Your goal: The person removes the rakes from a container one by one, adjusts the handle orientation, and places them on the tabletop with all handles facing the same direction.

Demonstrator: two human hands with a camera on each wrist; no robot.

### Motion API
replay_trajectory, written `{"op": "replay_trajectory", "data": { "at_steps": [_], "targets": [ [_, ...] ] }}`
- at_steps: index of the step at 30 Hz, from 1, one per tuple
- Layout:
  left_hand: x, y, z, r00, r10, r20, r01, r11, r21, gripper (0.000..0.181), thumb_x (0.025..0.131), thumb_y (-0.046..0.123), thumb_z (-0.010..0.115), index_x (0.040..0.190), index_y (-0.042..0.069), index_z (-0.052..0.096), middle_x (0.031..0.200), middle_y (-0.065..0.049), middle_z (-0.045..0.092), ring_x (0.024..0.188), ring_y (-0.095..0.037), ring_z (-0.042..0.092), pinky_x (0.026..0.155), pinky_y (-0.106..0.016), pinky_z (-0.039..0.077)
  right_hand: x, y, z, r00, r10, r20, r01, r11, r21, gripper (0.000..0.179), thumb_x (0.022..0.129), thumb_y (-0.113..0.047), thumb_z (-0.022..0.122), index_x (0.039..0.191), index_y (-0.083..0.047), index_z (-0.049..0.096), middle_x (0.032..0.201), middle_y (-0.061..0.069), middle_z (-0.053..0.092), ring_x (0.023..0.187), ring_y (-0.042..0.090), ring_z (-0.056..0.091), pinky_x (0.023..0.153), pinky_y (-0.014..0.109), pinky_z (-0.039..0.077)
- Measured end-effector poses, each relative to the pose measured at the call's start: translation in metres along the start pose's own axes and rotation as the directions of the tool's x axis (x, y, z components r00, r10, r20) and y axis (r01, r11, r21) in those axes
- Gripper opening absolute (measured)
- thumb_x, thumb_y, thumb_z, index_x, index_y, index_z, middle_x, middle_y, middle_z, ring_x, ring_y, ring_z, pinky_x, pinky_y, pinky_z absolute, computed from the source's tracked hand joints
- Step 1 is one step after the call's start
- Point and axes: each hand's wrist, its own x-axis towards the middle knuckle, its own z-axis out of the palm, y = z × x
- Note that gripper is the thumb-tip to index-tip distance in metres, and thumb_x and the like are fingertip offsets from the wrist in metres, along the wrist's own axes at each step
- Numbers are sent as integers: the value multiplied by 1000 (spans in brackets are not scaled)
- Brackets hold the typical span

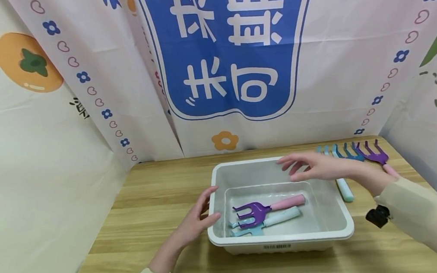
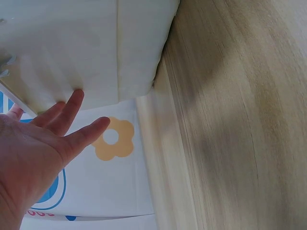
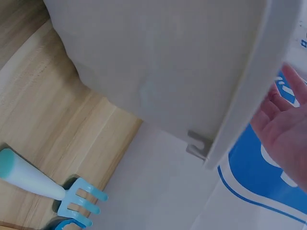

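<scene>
Bin (image 1: 280, 237): upright on the table (image 1: 143, 212), purple rake (image 1: 259, 213) overlapping a pale-blue rake (image 1: 282, 217) inside; lifting one could, I judge, snag the other's tines.
Left hand (image 1: 195, 220): spread at the bin's left rim, gripping nothing; a one-sided push could skew the bin.
Right hand (image 1: 318, 165): loosely bent, empty, over the far rim; a low sweep rightward might knock the outer rakes (image 1: 377, 157) beside the bin.

Smooth, pale plastic on the tub (image 1: 282, 238)! There's a glossy gleam off the purple fork (image 1: 258, 212), its pink handle (image 1: 288, 202) smooth and duller; wood grain streaks the table (image 1: 139, 208), creased matt cloth forms the backdrop (image 1: 338, 82).
</scene>
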Motion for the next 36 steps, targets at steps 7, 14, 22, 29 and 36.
{"op": "replay_trajectory", "data": {
  "at_steps": [7,14,22,29,36],
  "targets": [
    [0,0,0,1000,-1,6,1,1000,-2,64,97,9,56,152,20,25,151,-23,27,133,-40,35,103,-55,36,17,9,12,996,15,94,-11,999,-44,54,93,-22,68,137,1,49,123,14,59,105,26,61,89,39,50],
    [0,1,0,1000,-3,7,3,1000,1,64,97,9,56,152,21,25,152,-22,27,134,-40,34,103,-55,36,29,21,26,980,89,178,-78,995,-69,53,89,-20,73,131,6,53,117,17,61,100,29,62,88,37,51],
    [0,1,0,1000,-7,7,7,1000,1,64,97,9,56,152,20,25,152,-22,27,134,-40,35,103,-54,36,39,34,36,951,223,215,-188,967,-171,52,87,-23,74,130,0,57,114,15,62,100,24,60,87,35,49],
    [0,2,1,1000,1,12,-1,1000,-7,64,97,8,56,152,19,25,152,-22,27,134,-40,35,103,-54,37,45,42,39,928,282,244,-211,937,-280,47,86,-13,73,131,-4,59,111,10,62,104,27,57,90,39,48],
    [0,3,0,1000,-2,11,2,1000,-6,63,97,9,57,151,19,26,153,-21,26,134,-40,35,103,-55,36,51,51,43,894,337,296,-232,912,-337,44,87,-8,71,130,-9,60,109,3,62,103,23,56,92,40,47]
  ]
}}
